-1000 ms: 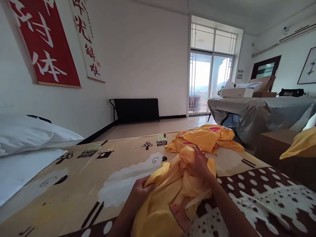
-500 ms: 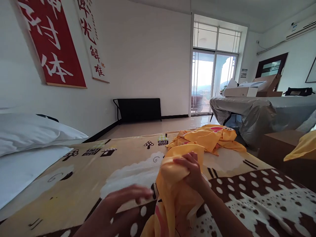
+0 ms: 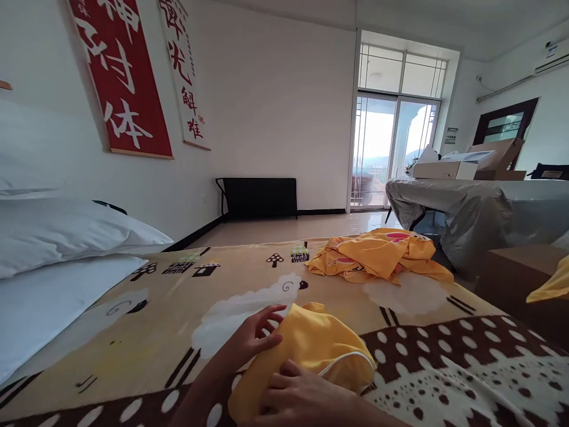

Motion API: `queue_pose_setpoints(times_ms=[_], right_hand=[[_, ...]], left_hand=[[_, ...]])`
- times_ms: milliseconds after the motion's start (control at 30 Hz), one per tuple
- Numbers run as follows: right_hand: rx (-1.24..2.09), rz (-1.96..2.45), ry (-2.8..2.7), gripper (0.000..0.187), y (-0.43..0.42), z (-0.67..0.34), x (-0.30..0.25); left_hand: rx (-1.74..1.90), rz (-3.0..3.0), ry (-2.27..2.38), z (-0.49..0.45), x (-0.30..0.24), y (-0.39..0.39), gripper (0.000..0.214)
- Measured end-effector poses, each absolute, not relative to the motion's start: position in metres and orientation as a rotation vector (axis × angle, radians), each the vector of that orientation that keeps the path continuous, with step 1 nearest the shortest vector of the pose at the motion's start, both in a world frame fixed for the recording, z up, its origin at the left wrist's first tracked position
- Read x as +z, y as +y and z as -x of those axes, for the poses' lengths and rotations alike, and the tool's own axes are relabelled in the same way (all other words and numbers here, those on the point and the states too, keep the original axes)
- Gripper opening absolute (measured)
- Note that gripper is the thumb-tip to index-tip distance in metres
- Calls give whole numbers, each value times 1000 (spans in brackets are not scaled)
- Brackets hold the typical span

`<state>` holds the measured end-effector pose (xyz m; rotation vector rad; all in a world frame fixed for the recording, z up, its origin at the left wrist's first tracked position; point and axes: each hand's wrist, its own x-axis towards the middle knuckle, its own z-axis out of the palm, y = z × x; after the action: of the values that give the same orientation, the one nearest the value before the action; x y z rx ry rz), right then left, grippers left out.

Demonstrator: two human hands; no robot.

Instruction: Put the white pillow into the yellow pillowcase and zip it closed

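A folded yellow cloth [image 3: 317,350] lies on the patterned blanket [image 3: 186,320] right in front of me. My left hand [image 3: 255,337] rests on the cloth's left edge with its fingers spread. My right hand [image 3: 296,396] lies flat on the near side of the cloth, fingers stretched out. Neither hand grips it. A second, crumpled yellow garment [image 3: 377,255] with pink marks lies farther back on the blanket, out of reach of both hands.
White pillows [image 3: 66,234] lie on the left. A table under grey plastic [image 3: 471,204] with cardboard boxes [image 3: 466,166] stands at the right. A black rack [image 3: 260,197] stands by the far wall, next to a glass door [image 3: 393,151]. Another yellow cloth [image 3: 551,284] shows at the right edge.
The yellow cloth was held up and bunched in my right hand; now it lies folded flat on the blanket. Both hands have come down onto it, open.
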<state>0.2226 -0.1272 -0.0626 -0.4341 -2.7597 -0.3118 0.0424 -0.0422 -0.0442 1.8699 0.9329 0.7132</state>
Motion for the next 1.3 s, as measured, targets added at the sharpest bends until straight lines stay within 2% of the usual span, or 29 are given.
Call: queue_pose_setpoints(times_ms=[133,267,333,433,567,667,733,900,1300], right_hand=[[-116,430,-2904,35,-136,-234,-45],[383,283,-2770,39,-136,-252,-27],[488,536,-2459,35,-127,-262,-26],[292,1147,-1956,33,-102,-273,-36],[277,1512,-1877,38,-71,-278,-61],[395,1421,-1992,18,-65,-272,-73],[442,1309,-2009,12,-69,-267,-71],[528,1194,-1722,18,-81,-270,-48],[424,1009,-1593,22,-98,-291,-22]], left_hand=[[723,-1840,912,-43,-37,-45,51],[698,-1817,862,-43,-36,-50,43],[661,-1830,798,-46,-37,-53,45],[583,-1924,838,-53,-38,-59,52],[591,-2063,1085,-63,-37,-67,52],[628,-2063,1202,-66,-41,-67,65],[618,-2055,1201,-66,-45,-63,68],[734,-2129,1045,-62,-45,-56,42],[1284,-1721,954,-50,-7,-81,31]])
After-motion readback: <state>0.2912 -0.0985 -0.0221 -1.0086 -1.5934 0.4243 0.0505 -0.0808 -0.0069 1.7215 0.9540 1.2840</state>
